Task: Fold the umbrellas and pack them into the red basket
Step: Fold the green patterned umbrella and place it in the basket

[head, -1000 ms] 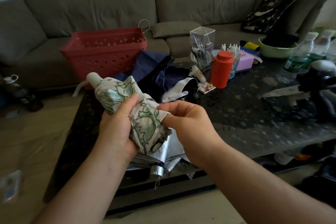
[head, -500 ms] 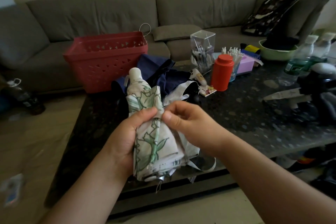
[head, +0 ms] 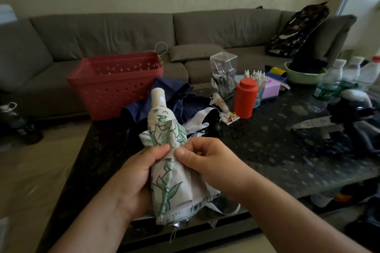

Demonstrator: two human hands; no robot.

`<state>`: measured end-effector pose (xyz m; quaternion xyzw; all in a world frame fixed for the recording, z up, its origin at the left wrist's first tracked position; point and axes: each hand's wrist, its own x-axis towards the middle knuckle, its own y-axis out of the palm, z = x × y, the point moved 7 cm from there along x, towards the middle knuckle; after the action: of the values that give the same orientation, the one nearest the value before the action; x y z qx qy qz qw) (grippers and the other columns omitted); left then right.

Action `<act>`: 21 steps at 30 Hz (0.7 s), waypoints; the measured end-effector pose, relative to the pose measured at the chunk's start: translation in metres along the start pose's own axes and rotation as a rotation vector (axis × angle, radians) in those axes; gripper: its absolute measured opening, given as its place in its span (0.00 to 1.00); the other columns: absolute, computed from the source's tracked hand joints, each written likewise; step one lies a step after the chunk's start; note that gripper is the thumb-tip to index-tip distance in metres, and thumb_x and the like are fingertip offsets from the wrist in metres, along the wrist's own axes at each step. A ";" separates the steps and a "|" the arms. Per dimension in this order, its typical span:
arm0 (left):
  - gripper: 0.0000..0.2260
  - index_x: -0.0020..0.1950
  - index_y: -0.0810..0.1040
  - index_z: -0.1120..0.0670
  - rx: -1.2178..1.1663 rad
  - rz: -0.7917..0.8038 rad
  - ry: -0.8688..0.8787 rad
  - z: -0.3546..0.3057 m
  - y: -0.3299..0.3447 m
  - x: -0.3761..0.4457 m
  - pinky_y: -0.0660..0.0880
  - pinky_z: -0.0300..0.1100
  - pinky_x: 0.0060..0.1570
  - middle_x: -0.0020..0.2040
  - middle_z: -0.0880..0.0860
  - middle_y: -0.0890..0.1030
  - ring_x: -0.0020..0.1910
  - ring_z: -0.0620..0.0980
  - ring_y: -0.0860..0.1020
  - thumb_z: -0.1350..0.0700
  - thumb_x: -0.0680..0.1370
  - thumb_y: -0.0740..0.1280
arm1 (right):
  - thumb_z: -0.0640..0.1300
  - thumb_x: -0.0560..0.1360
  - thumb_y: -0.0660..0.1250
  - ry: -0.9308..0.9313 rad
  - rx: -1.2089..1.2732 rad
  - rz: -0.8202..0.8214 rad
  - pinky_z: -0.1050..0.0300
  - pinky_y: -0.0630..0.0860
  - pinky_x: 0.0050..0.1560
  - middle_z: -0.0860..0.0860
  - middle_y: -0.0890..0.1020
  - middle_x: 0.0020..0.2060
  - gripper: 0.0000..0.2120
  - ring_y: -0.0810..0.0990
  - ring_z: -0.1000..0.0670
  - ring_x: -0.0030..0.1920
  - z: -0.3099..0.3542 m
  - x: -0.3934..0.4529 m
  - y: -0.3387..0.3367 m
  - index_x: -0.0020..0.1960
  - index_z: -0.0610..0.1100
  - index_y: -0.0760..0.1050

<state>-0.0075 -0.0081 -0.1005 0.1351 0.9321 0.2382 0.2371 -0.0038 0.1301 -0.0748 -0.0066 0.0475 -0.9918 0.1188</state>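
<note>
The left hand [head: 131, 181] grips the white, green-leafed fabric folding umbrella [head: 170, 162], long axis upright; the right hand [head: 207, 162] pinches its canopy. The red perforated plastic basket [head: 115, 84] lies far-left, nearer the left hand.

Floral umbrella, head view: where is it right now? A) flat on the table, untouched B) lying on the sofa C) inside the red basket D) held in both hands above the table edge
D: the left hand wraps the floral umbrella and the right hand pinches its fabric, handle end pointing up; the red basket stands behind on the table.

Head-height view, forward and down
</note>
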 end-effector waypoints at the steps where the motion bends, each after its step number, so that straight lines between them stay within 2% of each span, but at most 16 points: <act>1: 0.21 0.66 0.82 0.61 -0.003 -0.027 0.013 0.000 -0.001 0.001 0.81 0.60 0.60 0.62 0.67 0.84 0.61 0.65 0.84 0.53 0.76 0.69 | 0.54 0.77 0.75 0.012 -0.048 -0.031 0.50 0.81 0.43 0.46 0.83 0.37 0.18 0.80 0.52 0.38 0.000 0.000 0.000 0.44 0.39 0.80; 3: 0.17 0.65 0.82 0.62 0.021 -0.079 0.050 0.002 0.001 -0.001 0.79 0.61 0.62 0.59 0.67 0.85 0.59 0.66 0.85 0.55 0.80 0.65 | 0.56 0.76 0.76 0.026 -0.162 -0.096 0.57 0.75 0.34 0.51 0.78 0.30 0.21 0.75 0.55 0.31 -0.001 -0.001 0.001 0.41 0.38 0.78; 5: 0.15 0.63 0.83 0.62 0.075 -0.140 0.069 0.005 0.004 -0.004 0.79 0.63 0.63 0.55 0.68 0.86 0.56 0.66 0.86 0.55 0.83 0.63 | 0.57 0.76 0.76 0.030 -0.246 -0.139 0.60 0.70 0.31 0.57 0.74 0.25 0.20 0.72 0.58 0.26 -0.001 -0.002 0.005 0.36 0.43 0.76; 7: 0.15 0.62 0.83 0.61 0.093 -0.176 0.072 0.007 0.003 -0.006 0.78 0.65 0.64 0.55 0.67 0.86 0.55 0.67 0.86 0.51 0.84 0.66 | 0.57 0.77 0.75 0.025 -0.310 -0.150 0.60 0.69 0.30 0.57 0.73 0.22 0.21 0.70 0.59 0.25 0.000 -0.001 0.009 0.33 0.47 0.73; 10: 0.28 0.71 0.78 0.60 0.018 -0.064 0.008 0.009 0.007 -0.005 0.72 0.68 0.70 0.64 0.68 0.82 0.63 0.69 0.82 0.44 0.78 0.74 | 0.57 0.77 0.75 0.061 -0.291 -0.076 0.61 0.70 0.30 0.57 0.73 0.23 0.22 0.71 0.58 0.25 0.002 0.001 0.005 0.31 0.48 0.72; 12: 0.32 0.73 0.77 0.61 -0.011 0.019 -0.071 0.011 0.011 -0.006 0.71 0.67 0.71 0.68 0.68 0.80 0.66 0.69 0.80 0.41 0.76 0.74 | 0.56 0.77 0.75 0.127 -0.221 -0.020 0.63 0.72 0.32 0.56 0.78 0.26 0.20 0.75 0.58 0.27 0.003 0.001 -0.007 0.32 0.47 0.77; 14: 0.30 0.69 0.81 0.62 -0.029 0.073 -0.117 0.010 0.010 -0.006 0.76 0.66 0.66 0.67 0.67 0.81 0.64 0.68 0.81 0.39 0.80 0.66 | 0.55 0.79 0.73 0.145 -0.153 -0.021 0.63 0.72 0.37 0.54 0.79 0.29 0.18 0.77 0.57 0.30 0.004 0.002 -0.022 0.36 0.45 0.83; 15: 0.29 0.66 0.83 0.62 -0.041 0.083 -0.131 0.008 0.010 -0.007 0.78 0.66 0.62 0.66 0.66 0.82 0.62 0.67 0.83 0.38 0.81 0.63 | 0.54 0.79 0.72 0.139 -0.110 -0.041 0.61 0.71 0.39 0.53 0.77 0.28 0.18 0.75 0.56 0.30 0.004 0.003 -0.030 0.36 0.44 0.83; 18: 0.28 0.59 0.87 0.61 -0.061 0.075 -0.141 0.003 0.004 -0.005 0.81 0.63 0.56 0.63 0.65 0.84 0.57 0.65 0.85 0.39 0.84 0.60 | 0.52 0.80 0.71 0.127 0.000 -0.088 0.56 0.72 0.42 0.53 0.68 0.24 0.20 0.68 0.54 0.27 0.000 0.006 -0.041 0.34 0.41 0.76; 21: 0.27 0.55 0.89 0.61 -0.095 0.096 -0.133 0.004 0.007 -0.006 0.85 0.58 0.52 0.58 0.64 0.86 0.53 0.62 0.87 0.42 0.84 0.58 | 0.58 0.75 0.72 0.159 -0.021 -0.073 0.57 0.69 0.39 0.52 0.70 0.26 0.20 0.71 0.52 0.31 -0.006 0.006 -0.041 0.32 0.47 0.78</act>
<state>0.0006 -0.0027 -0.0973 0.1838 0.8944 0.2837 0.2929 -0.0192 0.1686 -0.0768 0.0690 0.0671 -0.9923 0.0782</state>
